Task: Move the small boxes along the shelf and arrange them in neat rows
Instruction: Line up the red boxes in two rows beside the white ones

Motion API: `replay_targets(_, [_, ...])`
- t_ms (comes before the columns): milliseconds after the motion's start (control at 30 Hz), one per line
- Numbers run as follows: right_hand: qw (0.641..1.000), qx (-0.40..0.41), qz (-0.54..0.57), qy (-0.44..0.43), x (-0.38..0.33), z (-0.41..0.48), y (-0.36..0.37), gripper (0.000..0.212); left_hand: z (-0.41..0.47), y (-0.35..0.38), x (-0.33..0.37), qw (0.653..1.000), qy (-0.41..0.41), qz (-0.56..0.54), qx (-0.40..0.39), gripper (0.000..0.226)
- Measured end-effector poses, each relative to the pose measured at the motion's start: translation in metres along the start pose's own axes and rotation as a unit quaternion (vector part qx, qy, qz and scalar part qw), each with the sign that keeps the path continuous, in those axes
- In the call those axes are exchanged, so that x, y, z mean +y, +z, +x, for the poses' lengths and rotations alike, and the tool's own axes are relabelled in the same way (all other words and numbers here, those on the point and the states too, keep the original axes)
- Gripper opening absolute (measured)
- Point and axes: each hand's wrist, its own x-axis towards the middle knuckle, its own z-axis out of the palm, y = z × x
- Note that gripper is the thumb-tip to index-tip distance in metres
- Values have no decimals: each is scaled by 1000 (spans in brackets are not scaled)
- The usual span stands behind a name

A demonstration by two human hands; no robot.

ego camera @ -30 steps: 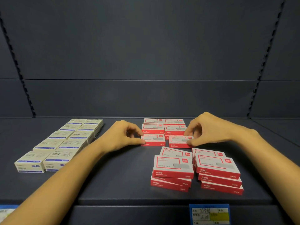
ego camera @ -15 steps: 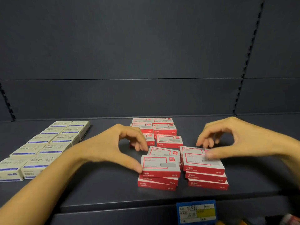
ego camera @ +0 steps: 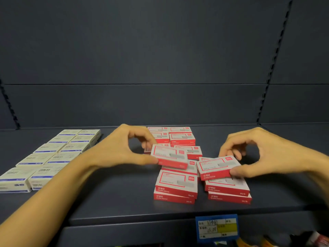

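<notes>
Seen from the head view, the dark shelf (ego camera: 115, 202) has a wide bare strip between the white boxes (ego camera: 53, 157) on the left, set two abreast from front to back, and the red ones on the right. There is more bare surface beyond the red ones. The left front stack (ego camera: 176, 184) and right front stack (ego camera: 229, 189) sit near the shelf's front lip, above a blue price tag (ego camera: 217, 227). Behind them the back rows (ego camera: 181, 138) of red boxes reach the rear panel (ego camera: 160, 68).

The left hand (ego camera: 117, 150) pinches the first red box (ego camera: 169, 157) between thumb and curled fingers, lifted and tilted over the left front stack. The right hand (ego camera: 263, 154) pinches the second red box (ego camera: 215, 168) likewise, tilted above the right front stack; I cannot tell whether it touches the box beneath.

The boxes are flat, with red sides and a white top framed in red; the first red box is blurred
</notes>
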Motion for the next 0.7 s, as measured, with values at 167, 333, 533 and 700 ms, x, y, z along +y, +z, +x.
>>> replay_targets(167, [998,38,52,-18,-3,21,-2,30,5,-8,-14,992,-57,31,108,31])
replay_targets(333, [994,26,104,-19,2,37,-15,25,7,-2,-31,981,-128,87,118,20])
replay_targets(533, [988,108,107,6,17,62,2,38,8,-1,-40,979,-165,75,92,16])
replay_targets(700, [975,197,97,29,26,72,23,31,9,1,-42,979,-176,61,81,20])
